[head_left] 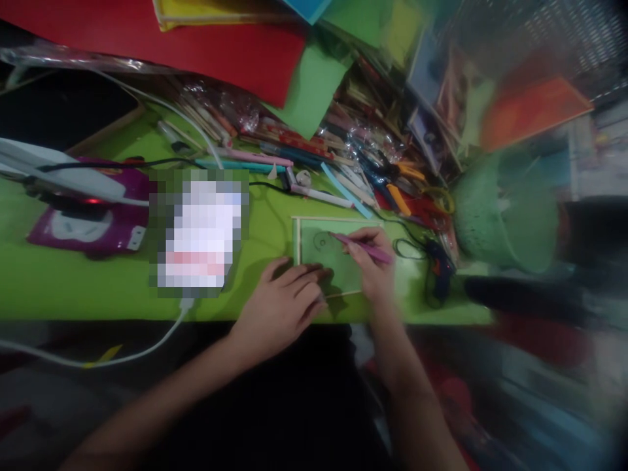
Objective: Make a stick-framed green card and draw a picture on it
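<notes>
A square green card point(338, 271) edged with thin pale sticks lies at the front of the table. My right hand point(375, 261) is closed round a pink pen point(367, 250), its tip touching the card near the upper edge. Beside the tip is a small round drawing point(322, 243), a dot inside curved lines. My left hand point(284, 297) rests with its fingers stretched over the card's lower left corner, nothing held in it.
Left of the card lies a blurred-out phone point(201, 229) with a white cable. A purple power strip point(93, 226) is farther left. Pens, pliers point(392, 186) and sticks crowd the back. To the right are a glue gun point(436, 268) and a green bucket point(507, 209).
</notes>
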Tool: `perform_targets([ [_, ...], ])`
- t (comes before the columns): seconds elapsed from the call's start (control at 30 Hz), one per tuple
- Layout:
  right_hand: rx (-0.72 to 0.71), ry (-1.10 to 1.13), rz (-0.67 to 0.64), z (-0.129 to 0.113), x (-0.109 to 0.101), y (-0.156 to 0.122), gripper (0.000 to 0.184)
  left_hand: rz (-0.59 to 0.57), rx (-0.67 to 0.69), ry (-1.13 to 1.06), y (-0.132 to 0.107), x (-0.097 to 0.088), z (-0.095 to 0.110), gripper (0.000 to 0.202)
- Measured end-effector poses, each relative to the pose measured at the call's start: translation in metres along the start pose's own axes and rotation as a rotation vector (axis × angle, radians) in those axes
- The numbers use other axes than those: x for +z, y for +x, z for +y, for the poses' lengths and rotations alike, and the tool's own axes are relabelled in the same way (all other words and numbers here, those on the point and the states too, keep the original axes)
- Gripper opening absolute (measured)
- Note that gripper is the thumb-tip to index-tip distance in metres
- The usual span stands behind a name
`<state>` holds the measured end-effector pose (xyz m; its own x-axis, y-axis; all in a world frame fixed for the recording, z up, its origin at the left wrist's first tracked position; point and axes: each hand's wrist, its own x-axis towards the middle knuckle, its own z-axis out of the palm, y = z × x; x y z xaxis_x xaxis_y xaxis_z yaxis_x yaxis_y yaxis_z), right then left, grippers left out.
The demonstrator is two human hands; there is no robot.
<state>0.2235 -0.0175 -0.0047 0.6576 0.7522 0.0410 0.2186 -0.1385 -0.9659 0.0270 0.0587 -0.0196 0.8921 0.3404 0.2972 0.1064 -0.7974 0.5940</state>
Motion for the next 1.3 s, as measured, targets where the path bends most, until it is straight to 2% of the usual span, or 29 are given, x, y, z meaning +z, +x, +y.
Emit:
perform_targets([
  [0.23, 0.034, -0.094, -0.001, -0.0039, 0.0032, -0.0004, 0.021, -0.025, -0.014, -0.010, 0.0006, -0.0026, 0.0005, 0.016],
  [0.43, 0.050, -0.111, -0.015, -0.0049, 0.0049, -0.0013, 0.015, -0.041, -0.019, -0.012, 0.0011, -0.0036, 0.0005, 0.015],
  [1.3, 0.063, -0.150, -0.048, -0.0058, 0.0061, -0.0015, 0.015, -0.006, -0.004, 0.006, -0.0005, 0.0000, -0.0005, 0.016],
])
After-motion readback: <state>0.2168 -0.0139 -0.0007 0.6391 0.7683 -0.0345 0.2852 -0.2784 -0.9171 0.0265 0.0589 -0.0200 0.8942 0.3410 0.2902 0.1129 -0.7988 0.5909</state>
